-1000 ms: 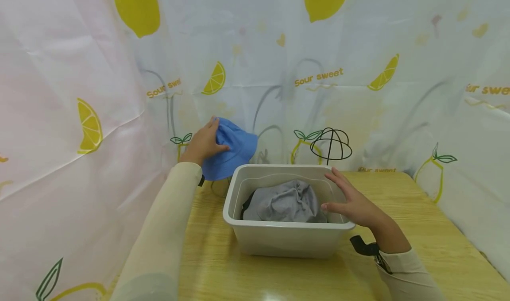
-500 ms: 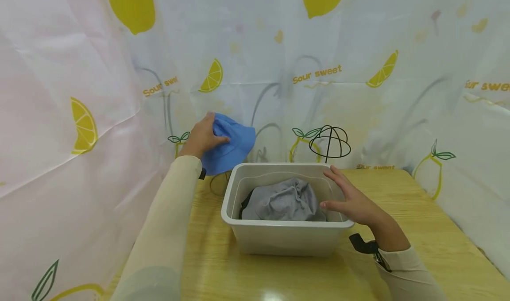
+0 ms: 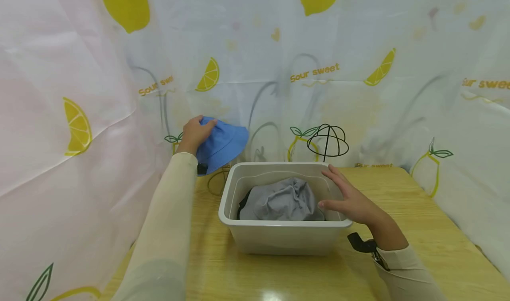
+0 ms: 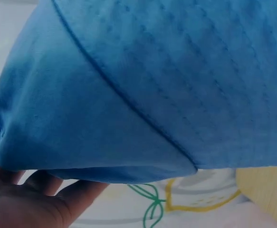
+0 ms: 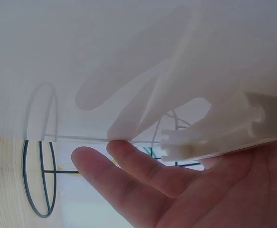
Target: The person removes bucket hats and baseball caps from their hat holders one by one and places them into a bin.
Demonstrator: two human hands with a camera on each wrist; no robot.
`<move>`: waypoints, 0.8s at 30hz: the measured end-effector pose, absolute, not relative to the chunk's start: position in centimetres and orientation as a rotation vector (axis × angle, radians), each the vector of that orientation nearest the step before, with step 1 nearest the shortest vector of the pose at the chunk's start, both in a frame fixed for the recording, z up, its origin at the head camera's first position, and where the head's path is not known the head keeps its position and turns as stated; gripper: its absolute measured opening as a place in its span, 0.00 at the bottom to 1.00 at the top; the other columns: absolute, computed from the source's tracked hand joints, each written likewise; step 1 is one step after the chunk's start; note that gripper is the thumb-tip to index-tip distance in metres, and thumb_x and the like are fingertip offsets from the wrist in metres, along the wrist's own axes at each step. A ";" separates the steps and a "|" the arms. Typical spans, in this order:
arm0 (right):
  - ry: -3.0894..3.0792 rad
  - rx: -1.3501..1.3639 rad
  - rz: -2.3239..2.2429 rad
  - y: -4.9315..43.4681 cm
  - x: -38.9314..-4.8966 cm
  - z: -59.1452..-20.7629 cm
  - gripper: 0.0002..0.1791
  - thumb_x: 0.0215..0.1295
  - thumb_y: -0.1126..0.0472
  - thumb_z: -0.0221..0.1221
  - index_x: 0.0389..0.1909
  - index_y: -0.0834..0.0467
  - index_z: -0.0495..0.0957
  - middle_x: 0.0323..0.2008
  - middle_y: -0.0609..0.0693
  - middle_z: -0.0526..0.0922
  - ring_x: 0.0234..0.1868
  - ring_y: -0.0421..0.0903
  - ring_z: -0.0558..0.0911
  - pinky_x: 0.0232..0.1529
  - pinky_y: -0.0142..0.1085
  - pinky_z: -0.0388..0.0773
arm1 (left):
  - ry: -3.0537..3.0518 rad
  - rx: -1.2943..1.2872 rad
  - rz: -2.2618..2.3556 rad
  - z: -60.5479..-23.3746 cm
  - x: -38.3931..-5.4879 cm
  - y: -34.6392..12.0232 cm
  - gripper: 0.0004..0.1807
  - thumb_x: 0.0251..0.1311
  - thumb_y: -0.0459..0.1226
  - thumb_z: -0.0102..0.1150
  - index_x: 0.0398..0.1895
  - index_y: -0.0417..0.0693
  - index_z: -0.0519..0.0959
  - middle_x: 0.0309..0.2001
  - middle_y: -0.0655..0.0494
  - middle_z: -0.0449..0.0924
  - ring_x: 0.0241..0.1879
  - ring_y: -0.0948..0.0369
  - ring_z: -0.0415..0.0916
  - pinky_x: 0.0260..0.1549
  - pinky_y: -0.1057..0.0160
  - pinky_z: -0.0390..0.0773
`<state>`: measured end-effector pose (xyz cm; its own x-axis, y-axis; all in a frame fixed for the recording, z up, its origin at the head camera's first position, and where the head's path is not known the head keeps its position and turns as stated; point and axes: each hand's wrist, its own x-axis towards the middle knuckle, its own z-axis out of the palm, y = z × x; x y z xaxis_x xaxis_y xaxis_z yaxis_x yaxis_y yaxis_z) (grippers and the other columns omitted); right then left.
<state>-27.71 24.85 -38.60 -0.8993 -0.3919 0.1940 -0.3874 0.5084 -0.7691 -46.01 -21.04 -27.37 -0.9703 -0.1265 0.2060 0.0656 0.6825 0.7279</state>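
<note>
At the back left, my left hand (image 3: 198,133) holds the crown of a blue bucket hat (image 3: 225,144), its thumb on the near side. In the left wrist view the hat (image 4: 128,95) covers the fingertips, with its stitched brim to the right. Below the brim shows the wire base of a stand (image 3: 216,183); whether the hat rests on it is hidden. My right hand (image 3: 350,201) is at the right side of a white plastic bin (image 3: 284,237), fingers straight and thumb apart. Inside the bin lies a crumpled grey hat (image 3: 280,201), a dark edge beside it.
A black wire hat stand (image 3: 327,140) with a domed top rises behind the bin. The bin sits on a light wooden table (image 3: 223,274). A lemon-print sheet (image 3: 255,48) hangs at the back and sides.
My left hand has shifted left with the blue hat, and its thumb has moved up the crown. The hat's brim has tilted flatter. My right hand stays by the bin.
</note>
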 end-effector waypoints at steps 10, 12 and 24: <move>2.732 -0.705 -1.363 24.8 -27.8 -38.4 0.52 0.67 0.49 0.68 0.84 0.49 0.48 0.85 0.51 0.30 0.82 0.68 0.34 0.67 0.79 0.46 | -2.190 0.308 -1.799 -29.2 -45.4 -23.5 0.37 0.68 0.56 0.61 0.77 0.53 0.70 0.81 0.53 0.57 0.81 0.52 0.52 0.78 0.51 0.57; 2.729 -0.709 -1.363 24.8 -27.7 -38.4 0.52 0.68 0.49 0.68 0.84 0.50 0.48 0.85 0.51 0.30 0.82 0.69 0.34 0.67 0.79 0.46 | -2.112 0.344 -1.856 -29.5 -45.3 -23.9 0.34 0.68 0.55 0.62 0.73 0.53 0.74 0.81 0.55 0.59 0.81 0.55 0.52 0.78 0.54 0.55; 2.737 -0.696 -1.360 24.9 -27.8 -38.7 0.52 0.68 0.48 0.68 0.84 0.50 0.48 0.85 0.50 0.30 0.82 0.69 0.34 0.67 0.79 0.47 | -1.652 0.471 -2.237 -30.4 -44.7 -26.6 0.44 0.59 0.51 0.72 0.77 0.50 0.67 0.79 0.63 0.59 0.75 0.66 0.58 0.73 0.70 0.60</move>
<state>-27.76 24.92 -38.65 -0.9013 -0.3907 0.1868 -0.3849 0.5249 -0.7592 -44.71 -26.59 -30.39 -0.8948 -0.4404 -0.0733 0.0594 -0.2803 0.9581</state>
